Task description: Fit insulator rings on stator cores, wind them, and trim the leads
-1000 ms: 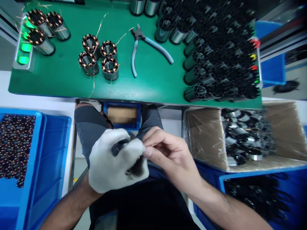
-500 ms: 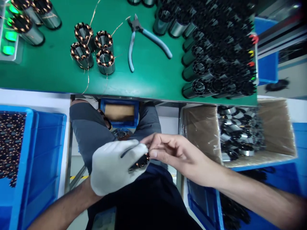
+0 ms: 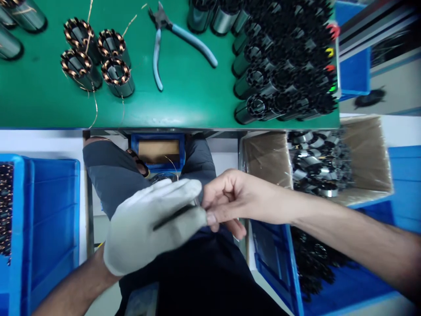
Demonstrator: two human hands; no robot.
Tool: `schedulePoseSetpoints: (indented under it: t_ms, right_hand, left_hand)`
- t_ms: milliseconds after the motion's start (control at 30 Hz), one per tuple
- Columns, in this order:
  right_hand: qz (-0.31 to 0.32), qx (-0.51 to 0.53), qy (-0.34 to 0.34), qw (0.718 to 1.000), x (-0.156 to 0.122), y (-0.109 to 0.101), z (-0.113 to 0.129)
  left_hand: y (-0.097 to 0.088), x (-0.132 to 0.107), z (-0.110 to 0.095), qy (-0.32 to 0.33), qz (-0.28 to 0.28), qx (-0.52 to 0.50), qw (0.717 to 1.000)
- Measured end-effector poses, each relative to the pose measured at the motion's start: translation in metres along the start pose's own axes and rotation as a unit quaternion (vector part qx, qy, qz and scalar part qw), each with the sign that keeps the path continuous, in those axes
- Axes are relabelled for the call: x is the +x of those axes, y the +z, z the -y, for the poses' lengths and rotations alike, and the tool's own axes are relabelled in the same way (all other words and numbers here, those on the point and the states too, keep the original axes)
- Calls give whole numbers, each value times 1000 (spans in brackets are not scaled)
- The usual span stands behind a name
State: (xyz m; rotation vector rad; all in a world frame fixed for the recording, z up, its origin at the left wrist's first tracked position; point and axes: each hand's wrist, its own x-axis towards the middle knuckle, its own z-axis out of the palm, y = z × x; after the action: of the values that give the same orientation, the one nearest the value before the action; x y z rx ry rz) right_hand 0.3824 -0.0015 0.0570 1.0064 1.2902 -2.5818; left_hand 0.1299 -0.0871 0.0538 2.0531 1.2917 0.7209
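Observation:
My left hand, in a white glove, is closed around a wound motor stator over my lap. The glove now hides nearly all of the stator; a thin copper wire stands up behind the fingers. My right hand is bare and pinches at the glove's fingertips, thumb against bent fingers. What lies in that pinch is too hidden to make out. On the green bench several copper-wound stators stand upright with loose wire ends. Blue-handled cutting pliers lie beside them, jaws away from me and handles spread.
Rows of black-ended stator cores fill the bench's right side. Below right, a lined carton holds metal cores, above a blue bin of black parts. At left stands a blue crate; a blue box sits under the bench.
The glove has turned, so the copper windings seen before are now covered. A wire has come into view above it. My right hand still pinches at the glove's fingertips; the view has shifted right.

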Motion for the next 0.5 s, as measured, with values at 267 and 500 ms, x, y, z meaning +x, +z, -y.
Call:
schedulePoseSetpoints:
  t_ms: [267,500]
  right_hand:
    - [-172,-405,-293,849,-21,-4,26]
    - [2,-5,32,999,-5,-9,14]
  left_hand:
    - [2,0,-1,-112,-16,-45,993]
    - [-2,4,0,12,-22,10,1000]
